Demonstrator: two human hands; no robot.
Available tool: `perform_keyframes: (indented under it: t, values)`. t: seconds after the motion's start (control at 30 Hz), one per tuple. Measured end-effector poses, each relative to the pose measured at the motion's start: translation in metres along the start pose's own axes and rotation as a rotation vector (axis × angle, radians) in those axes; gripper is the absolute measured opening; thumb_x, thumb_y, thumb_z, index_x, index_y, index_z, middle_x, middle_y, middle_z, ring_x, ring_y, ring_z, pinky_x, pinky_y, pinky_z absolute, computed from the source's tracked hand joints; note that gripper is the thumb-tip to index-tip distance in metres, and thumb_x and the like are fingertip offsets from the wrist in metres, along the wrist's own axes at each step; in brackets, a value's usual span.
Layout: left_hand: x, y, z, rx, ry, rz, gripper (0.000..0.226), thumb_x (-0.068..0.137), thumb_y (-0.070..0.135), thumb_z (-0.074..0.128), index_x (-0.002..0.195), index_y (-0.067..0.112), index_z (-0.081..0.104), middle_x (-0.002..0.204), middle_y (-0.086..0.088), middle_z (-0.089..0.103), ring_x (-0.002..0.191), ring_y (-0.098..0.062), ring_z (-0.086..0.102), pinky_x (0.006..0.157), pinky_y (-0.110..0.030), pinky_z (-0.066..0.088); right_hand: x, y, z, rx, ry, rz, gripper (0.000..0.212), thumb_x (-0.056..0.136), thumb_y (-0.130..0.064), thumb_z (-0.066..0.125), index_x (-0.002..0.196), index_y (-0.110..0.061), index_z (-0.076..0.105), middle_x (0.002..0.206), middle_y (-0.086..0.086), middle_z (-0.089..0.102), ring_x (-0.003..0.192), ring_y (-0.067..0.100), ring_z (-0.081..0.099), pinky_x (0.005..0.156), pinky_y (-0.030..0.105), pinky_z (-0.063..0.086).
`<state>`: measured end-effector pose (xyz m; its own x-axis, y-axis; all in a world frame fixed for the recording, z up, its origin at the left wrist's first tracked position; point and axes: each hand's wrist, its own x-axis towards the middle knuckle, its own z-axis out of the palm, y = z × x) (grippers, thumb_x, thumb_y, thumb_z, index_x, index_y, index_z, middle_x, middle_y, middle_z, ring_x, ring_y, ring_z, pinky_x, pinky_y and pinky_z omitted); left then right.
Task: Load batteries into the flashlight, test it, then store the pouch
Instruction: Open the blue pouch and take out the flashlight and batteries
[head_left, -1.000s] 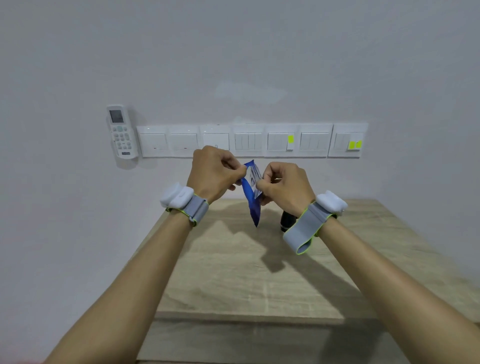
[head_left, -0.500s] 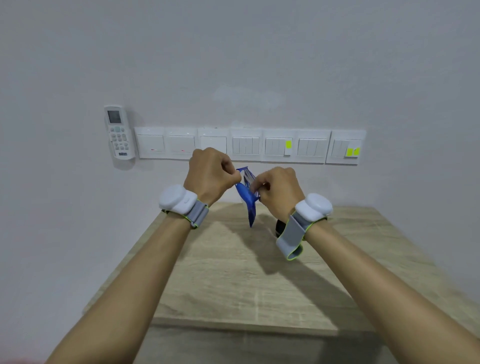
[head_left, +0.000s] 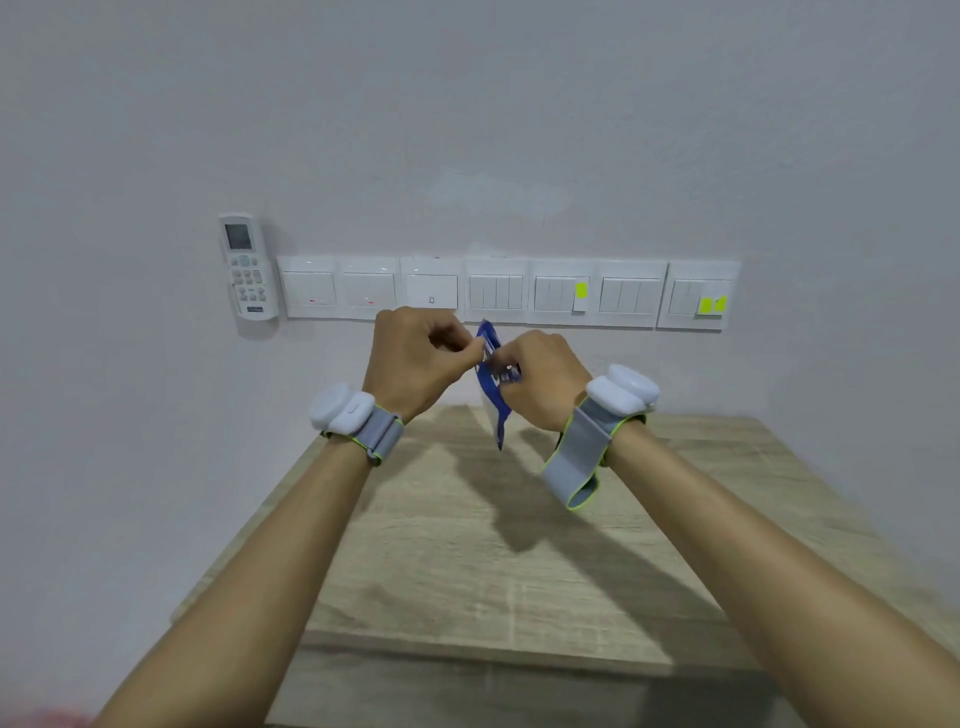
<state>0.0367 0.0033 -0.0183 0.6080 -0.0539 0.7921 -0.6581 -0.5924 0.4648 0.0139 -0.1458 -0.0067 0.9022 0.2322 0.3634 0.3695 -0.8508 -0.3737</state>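
Pale grey wall is filling most of our view, with a wooden table (head_left: 467, 571) pushed against it below. We are taking the blue pouch (head_left: 493, 395) as our landmark: it is hanging in the air above the far part of the table, its lower end pointing down toward the wood without touching it.

We are pinching the pouch's upper edge from both sides. Our left hand (head_left: 415, 358) is sitting just left of the pouch, fingers curled in, thumb and forefinger closed on the top corner. Our right hand (head_left: 540, 379) is sitting just right of it, its fingertips closed on the pouch's upper part, where some white print is showing. The two hands are nearly meeting over the pouch's top.

Below and to either side of the pouch, our wrists are wearing grey straps with white pods: the left wristband (head_left: 353, 421) snug, the right wristband (head_left: 597, 431) with a loose strap end hanging down. A sliver of something dark is peeking out beside the right strap; we cannot tell what it is, so we cannot place the flashlight.

Behind the pouch, a row of white switch plates (head_left: 509, 293) is running along the wall, two carrying yellow stickers (head_left: 710, 305). Well left of the pouch, a white air-conditioner remote (head_left: 247, 267) is hanging on the wall.
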Motion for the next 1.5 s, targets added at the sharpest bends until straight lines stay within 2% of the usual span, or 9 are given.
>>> perform_keyframes:
  t: [0.1,0.23,0.33,0.67,0.83,0.93,1.03,1.27,1.5]
  values:
    - [-0.004,-0.002,0.002,-0.153,0.012,-0.056,0.011,0.077,0.020,0.078,0.082,0.010,0.076,0.077,0.003,0.074,0.067,-0.006,0.070,0.066,-0.026,0.059,0.001,0.003,-0.001,0.030,0.033,0.010,0.036,0.087,0.001,0.049,0.108,-0.015,0.074,0.105,0.008,0.072,0.082,0.018,0.050,0.069,0.019,0.033]
    - [-0.007,-0.018,0.001,-0.240,-0.269,-0.098,0.086,0.064,0.050,0.081,0.140,0.033,0.044,0.137,0.014,0.054,0.125,-0.002,0.052,0.096,-0.022,0.047,0.000,0.008,-0.002,0.147,0.094,0.035,0.030,0.082,-0.001,0.055,0.099,-0.014,0.076,0.093,0.006,0.073,0.082,0.021,0.059,0.071,0.023,0.042]
    - [-0.011,-0.032,0.010,-0.045,-0.467,0.013,0.120,0.049,0.058,0.086,0.149,0.035,0.024,0.148,0.015,0.039,0.135,-0.005,0.039,0.108,-0.026,0.034,0.003,0.009,-0.002,0.289,0.114,0.077,0.029,0.079,0.003,0.058,0.096,-0.010,0.077,0.084,0.004,0.067,0.087,0.027,0.065,0.085,0.037,0.055]
    - [-0.004,-0.048,0.022,-0.003,-0.396,0.083,0.098,0.052,0.046,0.081,0.141,0.042,0.039,0.116,0.007,0.045,0.105,-0.004,0.045,0.088,-0.022,0.041,0.008,0.022,0.004,0.310,0.157,0.142,0.020,0.083,-0.016,0.067,0.101,-0.012,0.076,0.098,0.009,0.074,0.091,0.027,0.067,0.085,0.039,0.056]
    - [-0.005,-0.054,0.023,0.004,-0.407,0.044,0.104,0.052,0.062,0.076,0.145,0.042,0.034,0.109,0.004,0.043,0.101,-0.007,0.042,0.087,-0.010,0.033,0.007,0.020,0.010,0.659,0.114,0.211,0.013,0.091,-0.011,0.059,0.094,-0.008,0.072,0.096,0.013,0.069,0.081,0.031,0.071,0.070,0.044,0.062]
    - [0.002,-0.057,0.017,0.082,-0.431,0.047,0.106,0.051,0.067,0.072,0.146,0.043,0.031,0.107,0.007,0.040,0.102,-0.010,0.039,0.094,-0.025,0.037,0.006,0.021,0.017,0.852,0.184,0.285,0.014,0.091,-0.010,0.054,0.081,-0.016,0.061,0.089,0.011,0.064,0.079,0.027,0.065,0.072,0.046,0.061]
    - [0.017,-0.053,0.006,0.320,-0.441,0.133,0.106,0.048,0.068,0.061,0.146,0.041,0.031,0.109,0.008,0.038,0.104,-0.013,0.035,0.097,-0.043,0.036,0.004,0.015,0.025,1.139,0.182,0.419,0.020,0.090,-0.007,0.052,0.108,-0.015,0.052,0.103,0.014,0.063,0.085,0.028,0.065,0.074,0.042,0.061]
    - [0.050,-0.037,-0.011,0.687,-0.552,0.415,0.106,0.050,0.059,0.066,0.146,0.041,0.026,0.121,0.000,0.037,0.111,-0.025,0.035,0.100,-0.044,0.028,0.012,0.001,0.029,1.720,0.014,0.640,0.040,0.095,0.001,0.041,0.135,0.006,0.044,0.136,0.025,0.052,0.122,0.039,0.056,0.080,0.042,0.055]
    - [0.062,-0.023,-0.004,0.977,-0.696,0.590,0.109,0.058,0.050,0.074,0.149,0.043,0.016,0.133,-0.001,0.033,0.124,-0.026,0.030,0.112,-0.059,0.015,0.020,0.009,0.047,1.776,0.006,0.779,0.037,0.095,0.002,0.036,0.127,0.011,0.051,0.144,0.027,0.041,0.123,0.043,0.054,0.066,0.048,0.053]
